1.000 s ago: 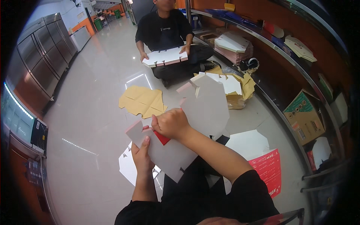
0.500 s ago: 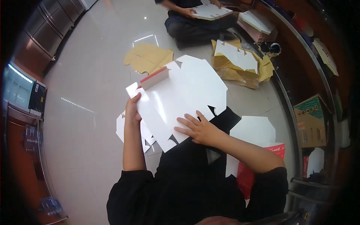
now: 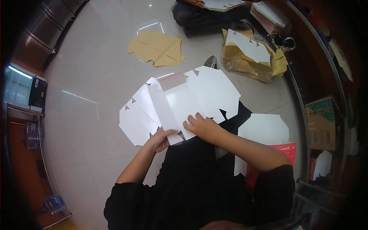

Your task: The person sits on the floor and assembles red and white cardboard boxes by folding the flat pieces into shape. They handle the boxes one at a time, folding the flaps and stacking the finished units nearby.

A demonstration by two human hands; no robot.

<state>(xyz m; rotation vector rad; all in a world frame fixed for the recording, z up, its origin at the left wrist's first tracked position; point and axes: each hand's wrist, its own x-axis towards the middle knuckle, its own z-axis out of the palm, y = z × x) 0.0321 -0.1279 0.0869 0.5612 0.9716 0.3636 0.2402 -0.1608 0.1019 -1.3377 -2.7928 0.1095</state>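
Observation:
A white die-cut cardboard box blank (image 3: 191, 96) with notched edges lies across my lap. Its left strip is creased, and a narrow flap with a reddish edge (image 3: 173, 81) shows at the far side. My left hand (image 3: 161, 140) pinches the blank's near left corner, thumb on top, the other fingers partly hidden beneath. On the near part of the sheet rests my right hand (image 3: 204, 126), its fingers apart and slightly bent. A second white blank (image 3: 131, 126) lies on the floor to the left, partly under the first.
White sheets (image 3: 264, 128) and a red printed piece (image 3: 285, 147) lie at my right. Further off are brown paper (image 3: 159, 48), an opened brown-wrapped stack (image 3: 249, 48) and a seated person (image 3: 211, 19) with a white blank. A carton (image 3: 321, 124) stands on the right shelf.
My left hand has moved from the blank's far left edge to its near left corner. The blank has shifted slightly right, and the far flap looks lower. My right hand's fingers are more bent.

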